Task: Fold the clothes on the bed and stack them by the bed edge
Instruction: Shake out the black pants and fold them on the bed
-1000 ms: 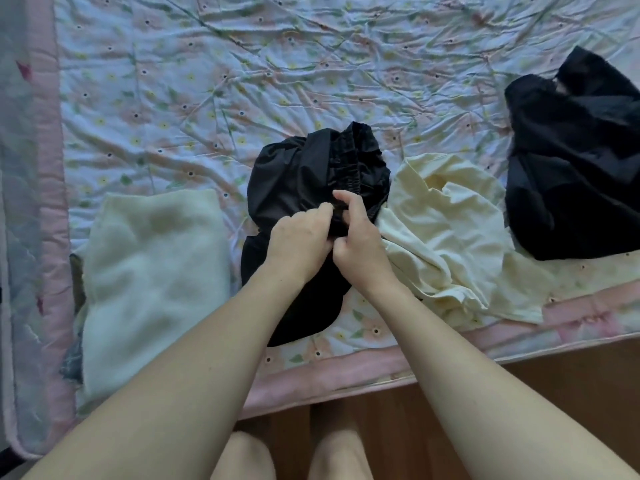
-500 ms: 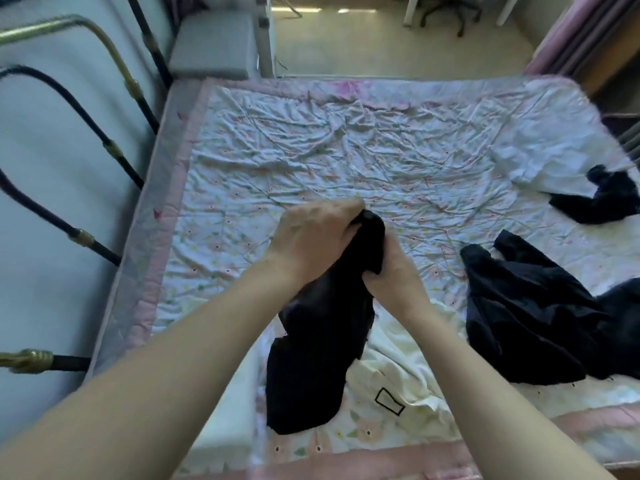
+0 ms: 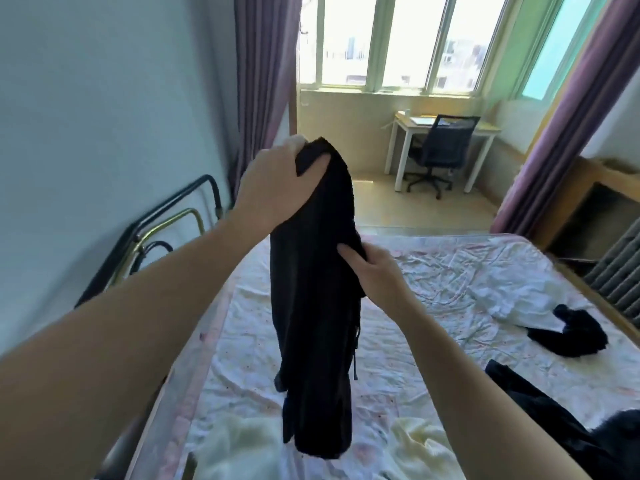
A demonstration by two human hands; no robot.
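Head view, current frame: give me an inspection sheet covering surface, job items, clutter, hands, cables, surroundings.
Surface: bed with a wrinkled floral sheet.
Job items: black garment held up, hanging above the bed; cream garments at the near edge; black clothes and a small black item lying unfolded on the right.
Clutter: nothing seen.
Hands: left hand grips the garment's top; right hand pinches its side lower down.
Cables: nothing seen.
Surroundings: metal bed frame, desk, office chair, window, purple curtains.
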